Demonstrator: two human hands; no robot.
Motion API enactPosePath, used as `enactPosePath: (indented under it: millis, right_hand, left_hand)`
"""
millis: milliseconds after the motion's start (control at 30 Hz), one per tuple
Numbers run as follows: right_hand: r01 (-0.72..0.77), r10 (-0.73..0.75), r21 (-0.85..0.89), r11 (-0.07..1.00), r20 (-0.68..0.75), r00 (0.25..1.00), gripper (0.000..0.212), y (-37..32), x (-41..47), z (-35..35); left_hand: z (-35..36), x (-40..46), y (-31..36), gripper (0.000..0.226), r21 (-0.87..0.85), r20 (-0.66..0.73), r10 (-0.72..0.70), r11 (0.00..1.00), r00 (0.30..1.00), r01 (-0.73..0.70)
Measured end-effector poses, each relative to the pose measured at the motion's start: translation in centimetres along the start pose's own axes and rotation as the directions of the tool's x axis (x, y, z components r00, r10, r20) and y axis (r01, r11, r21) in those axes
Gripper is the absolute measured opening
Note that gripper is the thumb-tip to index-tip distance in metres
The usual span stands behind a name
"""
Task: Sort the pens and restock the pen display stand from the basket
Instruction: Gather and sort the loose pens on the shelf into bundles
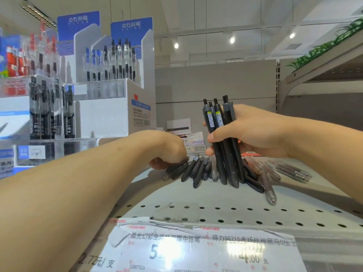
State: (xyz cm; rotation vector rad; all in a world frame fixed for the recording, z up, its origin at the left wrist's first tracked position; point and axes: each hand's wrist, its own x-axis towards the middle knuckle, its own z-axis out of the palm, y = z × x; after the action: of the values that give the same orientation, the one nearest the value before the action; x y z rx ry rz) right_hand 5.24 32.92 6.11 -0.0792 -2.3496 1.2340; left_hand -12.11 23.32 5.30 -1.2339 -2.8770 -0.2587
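Price labels (196, 250) line shelf (235, 201) front edge. Left hand (169, 152) curled down onto loose dark pens (196, 169) heaped on shelf, grip hidden, cannot tell. Right hand (247, 132) grips upright bundle of black pens (222, 138), tips resting in heap. Pen display stand (110, 91) at left, partly stocked.

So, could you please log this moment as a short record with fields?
right hand: grips an upright bundle of black pens, tips resting on the shelf
left hand: fingers curled down on the loose pens lying on the shelf
shelf: perforated, price labels along the front edge
translucent pens: lying to the right, apart from the pile
display stand: at left, holding upright pens
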Motion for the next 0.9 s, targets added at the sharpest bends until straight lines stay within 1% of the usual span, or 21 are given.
enactPosePath:
  millis: [67,100,133,200,233,367,500,633,700,767,833,867,900]
  right_hand:
    - [0.003,-0.003,0.012,1.0,-0.007,1.0,0.026,0.1,0.0,-0.1]
    - [0.005,-0.005,0.018,1.0,-0.003,1.0,0.028,0.1,0.0,-0.1]
    - [0.005,-0.005,0.025,1.0,0.005,1.0,0.028,0.2,0.1,-0.2]
    - [0.003,-0.004,0.034,0.999,0.017,1.0,0.028,0.2,0.1,-0.4]
    - [0.005,-0.005,0.037,0.999,0.019,1.0,0.028,0.2,0.1,-0.4]
    - [0.011,-0.012,0.042,0.999,0.024,1.0,0.028,0.3,0.2,-0.3]
    - [0.005,-0.006,0.046,0.999,0.019,1.0,0.028,0.2,0.2,-0.2]
    - [-0.011,0.01,0.037,0.999,0.016,1.0,0.031,0.1,0.1,-0.2]
    - [-0.015,0.014,0.036,0.999,0.018,1.0,0.033,0.1,0.1,-0.3]
    - [-0.02,0.019,0.051,0.999,0.022,1.0,0.034,0.1,0.0,-0.3]
    - [-0.025,0.023,0.069,0.997,0.028,0.999,0.033,0.2,0.1,-0.4]
    - [-0.025,0.023,0.075,0.997,0.032,0.999,0.031,0.2,0.1,-0.4]
    - [-0.025,0.023,0.075,0.997,0.038,0.999,0.027,0.3,0.1,-0.5]
  left_hand:
    - [-0.3,0.1,-0.2,0.032,-0.054,-0.017,0.01,0.999,1.0,-0.011]
    - [-0.4,0.1,-0.2,0.033,-0.069,-0.027,0.018,0.997,0.999,-0.02]
    - [-0.5,0.0,-0.2,0.029,-0.077,-0.04,0.03,0.997,0.999,-0.033]
    - [-0.5,0.0,-0.3,0.015,-0.07,-0.05,0.06,0.996,0.997,-0.064]
    - [-0.4,0.0,-0.3,0.015,-0.055,-0.043,0.073,0.996,0.996,-0.075]
    - [-0.1,0.3,-0.4,0.017,0.032,-0.016,0.044,0.999,0.999,-0.043]
    - [0.0,0.6,-0.4,0.019,0.069,-0.013,0.017,0.997,1.0,-0.016]
    - [0.1,0.4,-0.4,0.023,0.036,0.034,-0.004,0.999,0.999,0.003]
    - [0.0,0.0,-0.2,0.019,-0.008,0.029,0.007,1.0,1.0,-0.007]
    - [-0.3,-0.6,-0.2,0.02,-0.051,-0.028,0.043,0.998,0.999,-0.044]
    - [-1.0,-1.1,-0.3,0.028,-0.09,-0.147,0.097,0.99,0.984,-0.111]
    - [-1.4,-1.2,-0.2,0.03,-0.16,-0.233,0.129,0.973,0.964,-0.169]
    - [-1.8,-1.3,-0.2,0.028,-0.288,-0.323,0.147,0.926,0.935,-0.245]
